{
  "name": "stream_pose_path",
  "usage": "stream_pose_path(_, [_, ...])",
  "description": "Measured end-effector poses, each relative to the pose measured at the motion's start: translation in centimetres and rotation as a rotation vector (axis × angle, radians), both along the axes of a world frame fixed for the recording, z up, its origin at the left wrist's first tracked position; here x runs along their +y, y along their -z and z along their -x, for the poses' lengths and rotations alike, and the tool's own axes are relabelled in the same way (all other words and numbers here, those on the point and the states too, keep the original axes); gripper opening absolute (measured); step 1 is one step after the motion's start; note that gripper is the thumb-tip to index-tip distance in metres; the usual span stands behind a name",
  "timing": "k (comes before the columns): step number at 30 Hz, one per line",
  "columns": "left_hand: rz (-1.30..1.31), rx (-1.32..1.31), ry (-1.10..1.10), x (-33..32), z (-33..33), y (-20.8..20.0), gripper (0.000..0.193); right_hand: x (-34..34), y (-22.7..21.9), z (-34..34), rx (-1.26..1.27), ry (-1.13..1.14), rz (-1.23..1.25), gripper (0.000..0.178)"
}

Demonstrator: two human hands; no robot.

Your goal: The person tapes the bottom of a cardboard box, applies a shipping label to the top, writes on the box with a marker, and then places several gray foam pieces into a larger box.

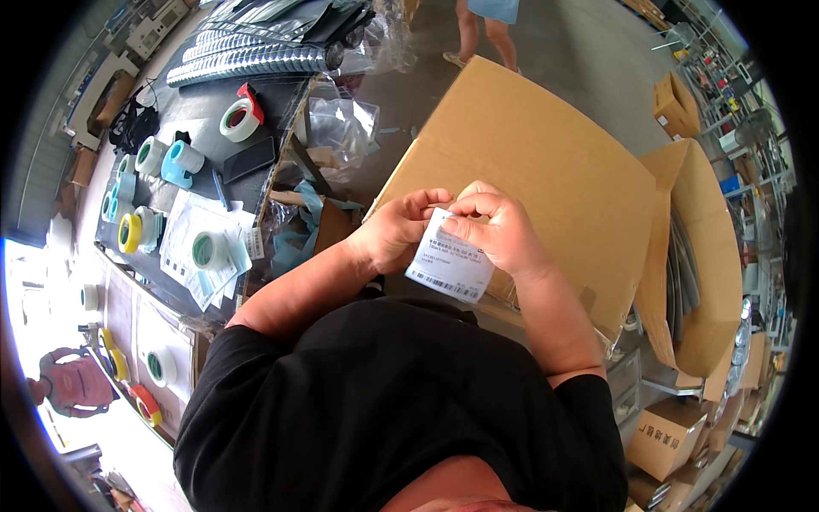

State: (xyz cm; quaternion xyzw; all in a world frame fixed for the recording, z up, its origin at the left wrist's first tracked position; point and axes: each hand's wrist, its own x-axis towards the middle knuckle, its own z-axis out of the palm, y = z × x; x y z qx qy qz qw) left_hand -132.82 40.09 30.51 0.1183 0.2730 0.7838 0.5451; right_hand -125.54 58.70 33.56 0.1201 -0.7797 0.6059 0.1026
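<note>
**White label held over a closed carton**

Shown at centre frame: white label, a small printed slip with a barcode strip along its lower edge. Held in the air just above the near edge of the large cardboard box. Pinched at its top corner by the right hand, fingers curled shut on the paper. Gripped along its left edge by the left hand, thumb and fingertips likewise closed on it. Appeared to be in the middle of being peeled or separated at the top corner. Judged best done with a slow pull from that one corner, the sheet kept flat and the fingers kept off any sticky face. Could not be told whether a backing sheet was present.

Outward from there:
- Large cardboard box, top face shut, contents hidden.
- Open carton at right of frame, flap raised, packed with thin grey strips or sheets standing on edge.
- Small printed cartons at lower right, closed.
- Clear plastic bags above left of centre, seemingly empty.
- Dark table at upper left, carrying tape rolls in teal, yellow and white, plus a red tape dispenser.
</note>
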Motion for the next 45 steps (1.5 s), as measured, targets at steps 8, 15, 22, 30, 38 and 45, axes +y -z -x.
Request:
stream_pose_path(8, [0.444, 0.416, -0.233, -1.1, -0.4, -3.2, 0.017, 0.6, -1.1, -0.2, -0.515, -0.041, 0.182, 0.017])
stream_pose_path(15, [0.579, 0.589, -0.238, -0.9, -0.4, -2.7, 0.016, 2.3, 0.8, -0.5, -0.574, -0.191, 0.376, 0.036])
stream_pose_path(22, [0.498, 0.487, -0.369, 0.3, -0.2, -1.3, 0.013, 2.3, 4.2, 0.0, -0.607, -0.259, 0.814, 0.039])
stream_pose_path(30, [0.565, 0.854, -0.325, 3.8, -0.2, -1.1, 0.019, 2.1, 5.8, -1.0, -0.400, 0.230, 0.366, 0.026])
stream_pose_path(38, [0.474, 1.073, -0.148, 6.7, 0.2, 1.2, 0.014, 1.1, 7.8, -3.5, -0.244, 0.459, 0.624, 0.019])
stream_pose_path(45, [0.287, 1.202, -0.115, 9.5, -2.8, -0.3, 0.018, 0.0, 6.4, -10.0, 0.002, 0.768, 0.836, 0.017])
